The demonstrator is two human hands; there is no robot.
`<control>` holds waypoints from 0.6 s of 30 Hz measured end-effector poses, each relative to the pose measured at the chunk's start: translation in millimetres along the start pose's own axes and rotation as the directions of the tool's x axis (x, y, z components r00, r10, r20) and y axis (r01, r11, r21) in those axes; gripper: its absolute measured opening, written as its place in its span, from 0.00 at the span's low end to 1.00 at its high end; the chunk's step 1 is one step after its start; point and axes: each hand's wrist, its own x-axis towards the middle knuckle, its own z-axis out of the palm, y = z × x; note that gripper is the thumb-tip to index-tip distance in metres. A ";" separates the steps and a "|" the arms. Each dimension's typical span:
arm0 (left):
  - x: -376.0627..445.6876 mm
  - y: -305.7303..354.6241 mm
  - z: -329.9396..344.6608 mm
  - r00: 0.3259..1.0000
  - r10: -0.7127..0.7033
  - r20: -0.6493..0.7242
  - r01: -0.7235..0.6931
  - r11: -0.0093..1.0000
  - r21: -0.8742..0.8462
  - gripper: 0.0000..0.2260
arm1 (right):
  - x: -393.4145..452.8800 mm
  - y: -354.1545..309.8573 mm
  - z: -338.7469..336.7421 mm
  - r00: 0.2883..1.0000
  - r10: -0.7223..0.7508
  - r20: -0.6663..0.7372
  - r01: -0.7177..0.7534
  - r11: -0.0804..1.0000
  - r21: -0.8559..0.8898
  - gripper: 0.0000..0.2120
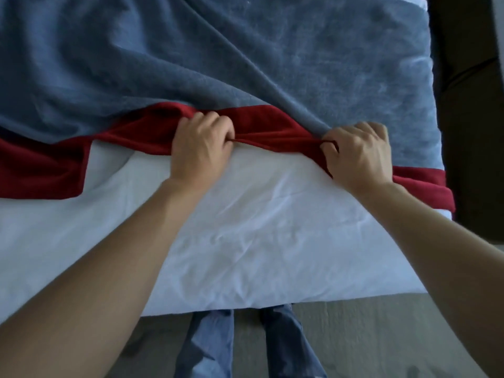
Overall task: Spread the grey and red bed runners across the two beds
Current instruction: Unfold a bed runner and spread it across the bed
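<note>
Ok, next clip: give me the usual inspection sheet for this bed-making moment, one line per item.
Surface: bed with a creased white sheet, bare on the near side.
Job's things: grey fleece bed runner covers the far part of the bed, rumpled; red fleece bed runner lies along its near edge, bunched in the middle and flat at both sides.
Clutter: nothing seen.
Hands: left hand grips the bunched red runner; right hand grips the fabric where the red and grey runners meet.
Cables: nothing seen.
Surroundings: grey floor, the person's blue jeans at the bed's near edge, dark furniture at right.
</note>
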 end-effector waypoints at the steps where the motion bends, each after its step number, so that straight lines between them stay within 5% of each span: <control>1: 0.3 -7.8 -3.1 1.000 -0.006 -0.008 0.006 1.000 0.016 0.02 | 0.8 4.6 -0.8 1.000 0.006 -0.007 -0.006 1.000 -0.014 0.08; 8: -10.2 30.3 1.2 0.988 0.155 0.000 -0.154 0.983 0.100 0.09 | -8.0 -31.0 -1.1 0.985 -0.138 -0.099 0.149 0.983 0.110 0.10; 11: -12.2 53.1 17.2 0.972 0.226 0.072 -0.233 0.965 0.118 0.11 | -21.5 -33.1 2.4 0.973 -0.227 -0.033 0.229 0.970 0.077 0.05; 14: -10.3 56.5 28.2 0.966 0.214 0.143 -0.225 0.972 0.073 0.11 | -33.2 -20.8 9.1 0.983 -0.155 0.103 0.158 0.987 -0.022 0.13; 18: -9.4 51.1 29.2 0.972 0.224 0.071 -0.225 0.974 0.012 0.05 | -35.9 -8.5 11.7 1.000 -0.026 0.003 0.026 0.997 -0.079 0.10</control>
